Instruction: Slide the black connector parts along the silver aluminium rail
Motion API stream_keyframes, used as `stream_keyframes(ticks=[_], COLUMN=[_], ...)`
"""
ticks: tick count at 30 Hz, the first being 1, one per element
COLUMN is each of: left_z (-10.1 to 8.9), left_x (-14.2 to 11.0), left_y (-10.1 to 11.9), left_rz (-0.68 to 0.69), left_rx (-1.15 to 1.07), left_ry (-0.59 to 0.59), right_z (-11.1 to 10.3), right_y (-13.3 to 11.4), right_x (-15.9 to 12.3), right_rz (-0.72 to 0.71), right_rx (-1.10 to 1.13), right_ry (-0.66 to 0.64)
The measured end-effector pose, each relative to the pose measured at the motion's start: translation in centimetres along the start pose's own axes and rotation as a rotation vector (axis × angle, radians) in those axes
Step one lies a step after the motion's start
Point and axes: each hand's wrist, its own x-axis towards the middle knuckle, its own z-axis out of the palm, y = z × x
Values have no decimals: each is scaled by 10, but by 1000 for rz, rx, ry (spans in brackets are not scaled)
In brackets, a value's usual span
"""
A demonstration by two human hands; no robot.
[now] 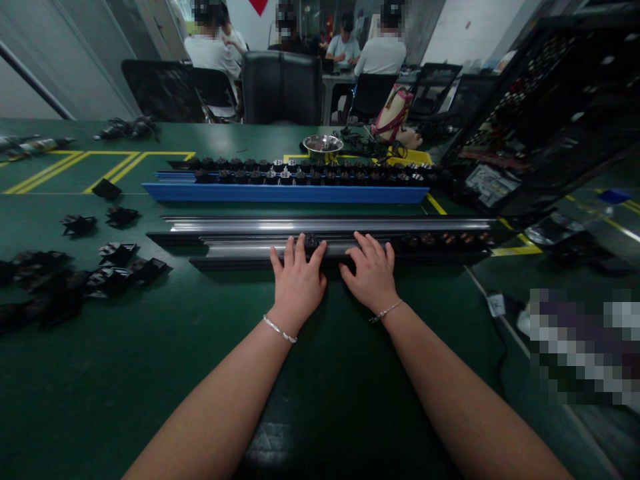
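Observation:
Across the green table in front of me lies a long metal rail (240, 249) with black edges and a silver channel. My left hand (299, 283) rests on its middle, fingers spread over the channel. Beside my left fingertips a small black part (311, 241) sits in the channel. To the right of it, my right hand (374, 275) touches the same rail, fingers reaching over it and thumb apart at the near edge. Several dark parts with coppery bits (447, 239) line the rail's right end. A second silver rail (280, 226) lies just behind.
Farther back is a blue rail (285, 194), with rows of black parts (255, 175) behind it. Loose black parts (115, 253) are scattered at left. A metal bowl (323, 143) and a yellow tray (407, 157) stand beyond. A dark rack (545, 100) rises at right. People sit behind.

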Motion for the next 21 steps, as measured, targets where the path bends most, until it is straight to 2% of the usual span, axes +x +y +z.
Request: stream_keyframes(ticks=[8, 21], left_z=[-4, -2], left_x=[0, 1], left_y=[0, 0], left_rz=[-42, -68], left_rx=[-20, -5], left_ry=[-24, 25], right_z=[0, -1], right_y=[0, 0], right_x=[0, 1], right_rz=[6, 10], right_rx=[24, 27], right_ry=[-13, 2])
